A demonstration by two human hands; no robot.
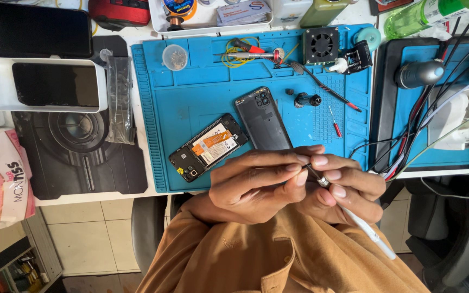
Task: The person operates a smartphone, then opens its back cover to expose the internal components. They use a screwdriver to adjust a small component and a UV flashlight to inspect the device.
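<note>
- Near the front edge of the surface (109, 198), both hands meet just above the person's lap.
- Left hand (256, 184): fingers pinched on the metal tip of a slim white screwdriver (354, 217).
- Right hand (348, 187): fingers wrapped around that screwdriver's shaft.
- Just beyond them, an opened phone (207, 147) and its dark back cover (261, 120) lie on the blue mat (191, 97).
</note>
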